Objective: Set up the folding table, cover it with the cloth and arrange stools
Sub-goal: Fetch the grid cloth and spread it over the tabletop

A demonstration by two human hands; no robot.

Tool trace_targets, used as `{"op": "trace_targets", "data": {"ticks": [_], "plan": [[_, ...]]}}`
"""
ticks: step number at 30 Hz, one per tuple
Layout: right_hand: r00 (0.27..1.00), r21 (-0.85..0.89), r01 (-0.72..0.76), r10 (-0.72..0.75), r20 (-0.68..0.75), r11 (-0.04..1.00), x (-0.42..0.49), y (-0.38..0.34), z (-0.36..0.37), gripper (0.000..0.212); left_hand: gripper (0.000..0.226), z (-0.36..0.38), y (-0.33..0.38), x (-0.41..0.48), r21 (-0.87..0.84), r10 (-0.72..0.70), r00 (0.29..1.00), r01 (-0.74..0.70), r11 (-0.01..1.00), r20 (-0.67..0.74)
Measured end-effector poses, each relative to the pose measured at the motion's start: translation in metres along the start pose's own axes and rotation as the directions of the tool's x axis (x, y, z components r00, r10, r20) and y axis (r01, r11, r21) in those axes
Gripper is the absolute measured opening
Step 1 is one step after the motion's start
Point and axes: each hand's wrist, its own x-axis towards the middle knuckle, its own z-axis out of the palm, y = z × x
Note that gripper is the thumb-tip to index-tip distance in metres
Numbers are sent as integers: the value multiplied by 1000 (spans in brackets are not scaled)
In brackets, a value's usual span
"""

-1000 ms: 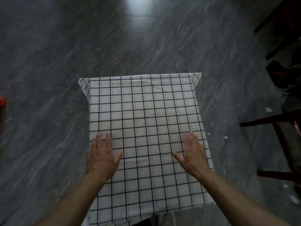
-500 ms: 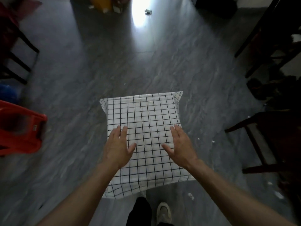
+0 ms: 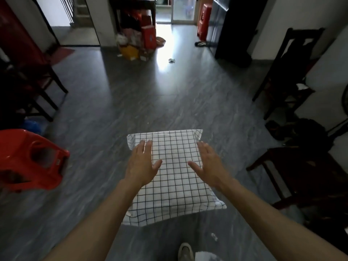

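Two hands, left hand (image 3: 141, 163) and right hand (image 3: 209, 163), extend palm-down with fingers straight, over the surface's far corners; contact cannot be determined. One checked cloth (image 3: 175, 187) covers the surface. One red stool (image 3: 32, 161) stands on the floor (image 3: 169, 100), beyond the left edge.

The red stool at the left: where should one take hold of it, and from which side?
Probably by the oval hole in its seat, coming from above with the left hand: the red stool shows its seat upward, and the hole gives an edge to hook.
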Motion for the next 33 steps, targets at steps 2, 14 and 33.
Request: {"op": "trace_targets", "data": {"ticks": [2, 14, 33], "plan": [[1000, -49, 11, -12, -26, 999, -6, -12, -11, 83, 82, -16, -10, -10, -17, 12, 1000, -12, 1000, -23], [978, -192, 52, -90, -191, 980, -50, -86, -9, 75, 78, -71, -61, -57, -13, 86, 990, -88, 996, -114], [896, -54, 444, -444, -1, 894, 55, -166, 30, 74, 73, -143, -125, -96, 47, -278, 906, 308, 950, -318]]}}
